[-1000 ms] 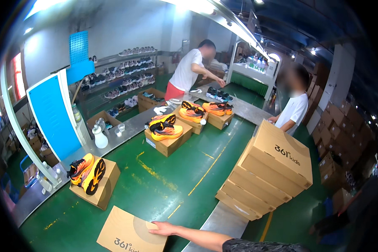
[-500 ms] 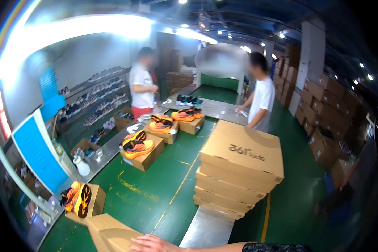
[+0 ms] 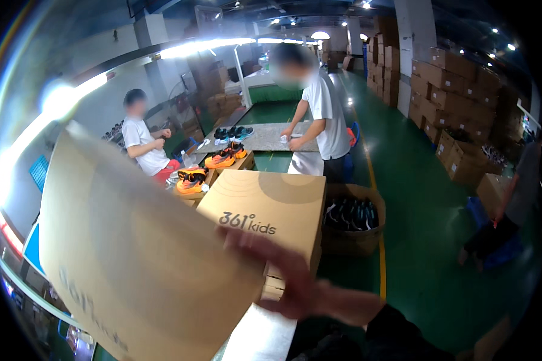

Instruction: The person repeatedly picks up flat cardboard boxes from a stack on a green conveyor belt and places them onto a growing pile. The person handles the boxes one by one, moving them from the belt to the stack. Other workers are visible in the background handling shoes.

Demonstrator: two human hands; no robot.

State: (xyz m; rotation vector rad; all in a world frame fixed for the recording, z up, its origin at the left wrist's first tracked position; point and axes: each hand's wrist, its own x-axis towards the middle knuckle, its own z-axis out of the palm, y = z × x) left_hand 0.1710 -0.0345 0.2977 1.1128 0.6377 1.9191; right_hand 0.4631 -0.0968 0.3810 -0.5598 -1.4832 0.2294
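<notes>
Box [image 3: 138,253], left of right-hand fingers [image 3: 259,248], touching

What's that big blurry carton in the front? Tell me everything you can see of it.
The big carton is tan and looks like cardboard, with a broad, flat face, rounded-looking in the blur, and dark printing at its lower left. It is raised and tilted, its upper edge sloping down to the right, partly hiding the stacked boxes beyond. The right hand is at its right edge; blur obscures the grip. Its contents are hidden.
</notes>
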